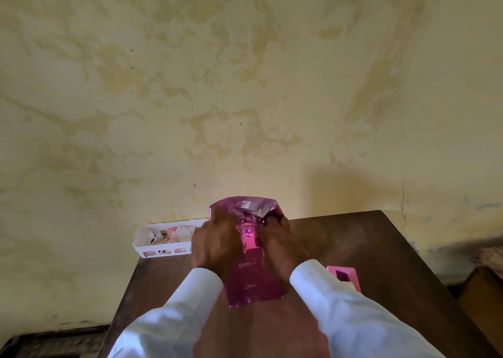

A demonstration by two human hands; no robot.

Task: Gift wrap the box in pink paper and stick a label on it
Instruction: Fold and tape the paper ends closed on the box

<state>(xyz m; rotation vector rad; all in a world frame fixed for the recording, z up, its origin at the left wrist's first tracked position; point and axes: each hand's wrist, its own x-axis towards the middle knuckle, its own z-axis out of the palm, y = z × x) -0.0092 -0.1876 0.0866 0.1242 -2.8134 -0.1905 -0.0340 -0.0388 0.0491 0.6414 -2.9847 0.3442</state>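
A box covered in shiny pink paper [254,284] lies lengthwise in the middle of the dark wooden table [353,248]. Its far end stands up with crumpled paper folds showing a silvery inside. My left hand [216,244] lies flat on the left side of the wrapped box, fingers pointing away from me. On the right side, my right hand [280,244] presses against the paper, its fingertips at the crumpled far fold. Both wrists wear white sleeves. The box itself is hidden under the paper.
A white plastic tray [144,242] holding patterned cards sits at the table's far left corner against the yellow wall. A pink tape dispenser [351,276] stands just right of my right sleeve. Table edges fall off on both sides.
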